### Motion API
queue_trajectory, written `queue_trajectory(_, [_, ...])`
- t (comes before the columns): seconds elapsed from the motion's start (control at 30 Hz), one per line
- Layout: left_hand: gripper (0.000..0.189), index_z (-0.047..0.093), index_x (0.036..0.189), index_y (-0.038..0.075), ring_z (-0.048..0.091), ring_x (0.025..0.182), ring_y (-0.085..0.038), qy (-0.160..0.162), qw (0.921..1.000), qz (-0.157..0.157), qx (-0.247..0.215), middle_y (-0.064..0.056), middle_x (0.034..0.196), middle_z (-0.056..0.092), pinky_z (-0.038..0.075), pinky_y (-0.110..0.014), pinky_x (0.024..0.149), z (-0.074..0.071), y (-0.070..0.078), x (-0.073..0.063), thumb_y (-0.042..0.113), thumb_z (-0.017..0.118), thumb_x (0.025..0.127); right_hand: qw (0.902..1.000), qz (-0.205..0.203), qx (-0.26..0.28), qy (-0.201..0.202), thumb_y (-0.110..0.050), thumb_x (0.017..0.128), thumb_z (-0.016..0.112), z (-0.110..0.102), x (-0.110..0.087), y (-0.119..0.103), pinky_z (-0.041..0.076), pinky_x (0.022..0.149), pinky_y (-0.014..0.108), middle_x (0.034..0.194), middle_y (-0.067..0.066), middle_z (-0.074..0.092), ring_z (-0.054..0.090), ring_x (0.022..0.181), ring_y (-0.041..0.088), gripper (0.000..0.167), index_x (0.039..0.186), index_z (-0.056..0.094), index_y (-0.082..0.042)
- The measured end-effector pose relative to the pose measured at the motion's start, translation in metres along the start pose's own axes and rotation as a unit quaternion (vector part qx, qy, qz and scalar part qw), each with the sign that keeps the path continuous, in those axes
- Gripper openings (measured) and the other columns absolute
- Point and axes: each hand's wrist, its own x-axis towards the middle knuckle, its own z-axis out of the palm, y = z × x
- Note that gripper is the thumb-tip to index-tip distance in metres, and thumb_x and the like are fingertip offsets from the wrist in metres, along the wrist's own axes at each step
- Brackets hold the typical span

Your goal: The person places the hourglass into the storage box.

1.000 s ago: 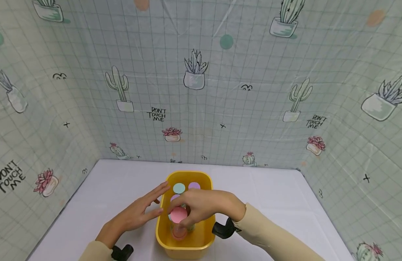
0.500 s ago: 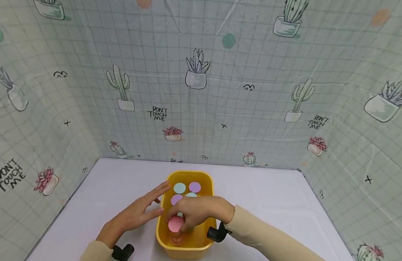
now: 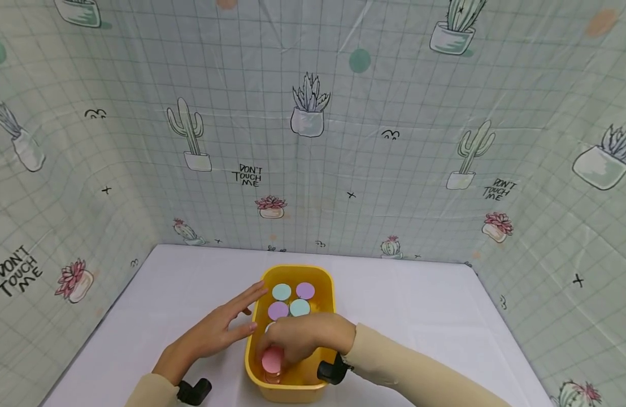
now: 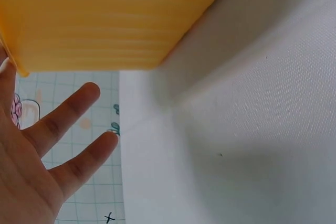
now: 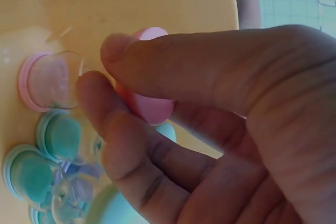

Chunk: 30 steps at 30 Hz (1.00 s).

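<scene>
In the head view my right hand (image 3: 305,333) reaches down into a yellow plastic bin (image 3: 292,394). Thumb and fingers pinch a sand timer (image 3: 272,360) with pink end caps; its clear bulb (image 5: 60,80) shows in the right wrist view, standing on the bin's bottom. Several more sand timers, capped in mint (image 3: 281,291) and purple (image 3: 305,290), stand upright farther back in the bin. One beside the right hand is mostly hidden by it. At the bin's left side, my left hand (image 3: 216,330) has its fingers spread, with fingertips at the rim.
The bin stands on a white-covered table (image 3: 404,328). A patterned sheet (image 3: 343,169) with cactus drawings encloses the back and both sides. Black wrist cameras (image 3: 193,391) sit on both wrists.
My right hand has moved the pink sand timer toward the near left of the bin and lowered it. More mint and purple caps are uncovered behind it. The left hand stays in place.
</scene>
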Motion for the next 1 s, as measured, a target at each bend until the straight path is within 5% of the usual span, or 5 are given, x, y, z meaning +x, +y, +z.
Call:
queue_trajectory(0.37, [0.064,0.033,0.163,0.029,0.062,0.113,-0.024,-0.001,1.0000,0.002,-0.004,-0.001,0.172,0.025,0.051,-0.058,0.095,0.005,0.002,0.001,0.041,0.056,0.104,0.9999,-0.004,-0.012,0.005,-0.009,0.088,0.080,0.004,-0.001,-0.001,0.044,0.083,0.007,0.092,-0.018,0.066,0.056,0.083,0.000,0.024,0.108,0.074,-0.022])
queue_trajectory(0.73, [0.063,0.034,0.162,0.028,0.061,0.111,-0.018,0.004,0.9998,0.021,0.004,-0.001,0.171,0.026,0.052,-0.053,0.092,0.005,0.000,0.005,0.039,0.056,0.104,0.9995,0.000,0.016,0.028,-0.006,0.090,0.077,-0.005,-0.015,-0.004,0.045,0.086,0.007,0.108,-0.019,0.069,0.058,0.089,0.000,0.034,0.119,0.073,-0.023])
queue_trajectory(0.9, [0.070,0.024,0.165,0.033,0.060,0.120,-0.028,0.005,0.9999,0.006,-0.012,0.000,0.172,0.024,0.051,-0.059,0.096,0.007,0.001,0.004,0.040,0.056,0.104,0.9943,-0.005,0.068,0.082,-0.010,0.096,0.071,-0.012,-0.039,0.001,0.050,0.088,0.009,0.119,-0.011,0.073,0.064,0.095,-0.005,0.031,0.126,0.072,-0.016])
queue_trajectory(1.0, [0.075,0.016,0.167,0.031,0.059,0.128,-0.036,0.033,0.9990,0.010,-0.028,-0.005,0.172,0.024,0.051,-0.062,0.098,0.008,-0.002,0.001,0.034,0.057,0.105,0.9808,0.011,0.120,0.154,-0.013,0.099,0.069,-0.017,-0.066,0.010,0.054,0.086,0.014,0.122,-0.002,0.074,0.067,0.099,-0.001,0.029,0.127,0.071,-0.011])
